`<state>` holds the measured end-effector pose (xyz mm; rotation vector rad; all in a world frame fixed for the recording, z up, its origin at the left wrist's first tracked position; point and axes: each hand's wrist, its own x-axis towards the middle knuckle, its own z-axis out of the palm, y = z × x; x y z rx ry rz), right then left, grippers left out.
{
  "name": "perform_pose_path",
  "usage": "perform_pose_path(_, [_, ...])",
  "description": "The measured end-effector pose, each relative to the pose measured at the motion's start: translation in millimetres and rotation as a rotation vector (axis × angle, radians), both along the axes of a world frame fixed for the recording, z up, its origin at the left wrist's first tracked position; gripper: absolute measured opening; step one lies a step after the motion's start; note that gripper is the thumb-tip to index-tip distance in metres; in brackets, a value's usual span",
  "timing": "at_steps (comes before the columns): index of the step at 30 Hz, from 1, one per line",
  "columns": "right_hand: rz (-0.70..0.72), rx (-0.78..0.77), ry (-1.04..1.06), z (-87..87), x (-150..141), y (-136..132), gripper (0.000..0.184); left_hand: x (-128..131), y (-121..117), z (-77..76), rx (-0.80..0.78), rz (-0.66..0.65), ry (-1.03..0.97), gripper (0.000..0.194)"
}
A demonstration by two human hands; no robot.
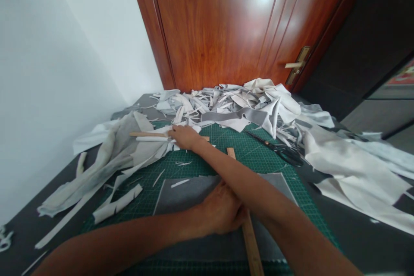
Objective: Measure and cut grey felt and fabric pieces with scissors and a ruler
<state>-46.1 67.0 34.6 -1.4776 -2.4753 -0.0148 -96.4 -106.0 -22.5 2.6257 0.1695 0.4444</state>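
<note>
My right hand (pixel 184 136) is resting on a wooden strip (pixel 148 134), grip unclear, while my left hand (pixel 220 211) is gripping another strip (pixel 249 241) over grey cloth (pixel 184 194).

- At 6 o'clock, the right forearm (pixel 249 181) covers part of the left hand (pixel 220 212).
- Also at 6 o'clock, the bottom edge cuts off a wooden strip (pixel 250 239).
- At 8 o'clock, the left edge cuts off a small pale object (pixel 5 238), too small to identify.
- At 3 o'clock, the right edge cuts off a red-patterned item (pixel 404 73), unclear.

Matt grey cloth (pixel 190 194) I'm pressing on, smooth pale wooden strip (pixel 251 241) I'm touching, matt green plastic cutting mat (pixel 190 164), soft off-white fabric offcuts (pixel 233 103), glossy red-brown wooden door (pixel 213 30), shiny metal door handle (pixel 297 65)
</note>
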Motion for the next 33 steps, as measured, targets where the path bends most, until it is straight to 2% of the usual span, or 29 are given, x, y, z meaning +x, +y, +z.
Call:
perform_pose_path(3, [0.014,0.032,0.056,14.1,11.8,12.1,0.022,-0.8,-1.5,1.5,0.053,0.036,0.046,0.052])
perform_pose_path(5, [0.006,0.082,0.118,30.5,24.3,18.3,0.024,-1.1,-2.5,1.9,0.081,0.056,0.072,0.051])
perform_pose_path(13, [-0.046,0.457,0.481,119.4,80.8,43.0,0.024,-3.0,-3.9,3.4,0.115,0.083,0.120,0.038])
perform_pose_path(16, [-0.079,0.562,0.597,135.9,102.9,51.4,0.021,-3.0,-4.4,2.1,0.128,0.088,0.113,0.037])
perform_pose_path(18, [-0.124,0.599,0.666,138.5,113.4,54.3,0.020,-3.0,-4.6,1.3,0.134,0.095,0.108,0.037])
perform_pose_path(21, [-0.167,0.599,0.747,128.3,115.9,49.8,0.021,-3.0,-4.6,1.6,0.134,0.092,0.105,0.037])
perform_pose_path(23, [-0.098,0.498,0.694,111.8,109.8,38.5,0.026,-3.1,-4.2,2.9,0.138,0.088,0.100,0.037])
perform_pose_path(25, [0.044,0.311,0.519,89.7,104.5,20.8,0.044,-3.3,-3.9,4.6,0.146,0.081,0.093,0.037])
perform_pose_path(27, [0.100,0.168,0.302,66.1,109.3,-1.2,0.055,-3.6,-3.7,6.3,0.153,0.076,0.085,0.037])
perform_pose_path(30, [0.062,0.081,0.167,33.1,148.7,-37.3,0.044,-4.3,-4.1,8.3,0.154,0.078,0.079,0.036])
perform_pose_path(32, [-0.061,0.110,0.194,11.5,193.9,-61.3,0.043,-4.5,-4.4,9.1,0.152,0.075,0.076,0.035])
perform_pose_path(33, [-0.166,0.112,0.191,0.1,218.7,-73.7,0.046,-4.4,-4.4,9.3,0.152,0.073,0.074,0.035])
